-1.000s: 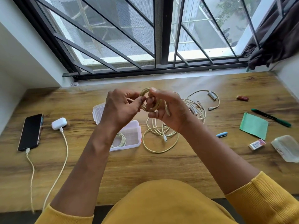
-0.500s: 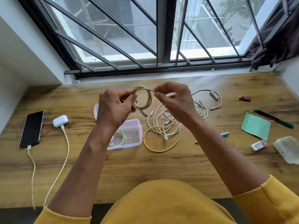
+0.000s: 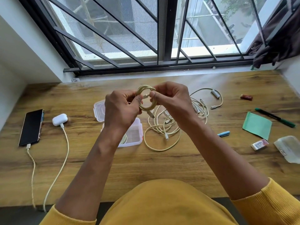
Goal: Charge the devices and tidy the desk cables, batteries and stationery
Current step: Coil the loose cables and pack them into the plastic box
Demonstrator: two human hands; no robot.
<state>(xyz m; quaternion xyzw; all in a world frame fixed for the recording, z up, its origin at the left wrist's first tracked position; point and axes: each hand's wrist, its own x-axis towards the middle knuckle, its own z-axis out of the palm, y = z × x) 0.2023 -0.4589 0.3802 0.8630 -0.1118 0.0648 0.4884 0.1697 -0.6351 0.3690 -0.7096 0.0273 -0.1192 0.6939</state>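
Observation:
A small coil of cream cable (image 3: 146, 108) is held up over the wooden desk (image 3: 162, 161). My left hand (image 3: 121, 109) grips its left side. My right hand (image 3: 170, 99) pinches the cable end with its plug across the coil's middle. Below lies a loose tangle of cream cables (image 3: 164, 130). A clear plastic box (image 3: 134, 135) sits under my left wrist with another coiled cable inside. At the left, a black phone (image 3: 31, 127) and a white earbuds case (image 3: 59, 119) each have a cable plugged in.
To the right lie a battery (image 3: 215, 93), a red lighter-like item (image 3: 246, 97), a green pen (image 3: 274, 117), a green paper (image 3: 257, 125), a blue cap (image 3: 224, 133), an eraser (image 3: 259, 144) and a clear lid (image 3: 288, 148). A barred window stands behind the desk.
The hands have come closer together around the coil. My right hand has brought the cable end with its plug across the loop, where half a second ago it held the strand out to the right.

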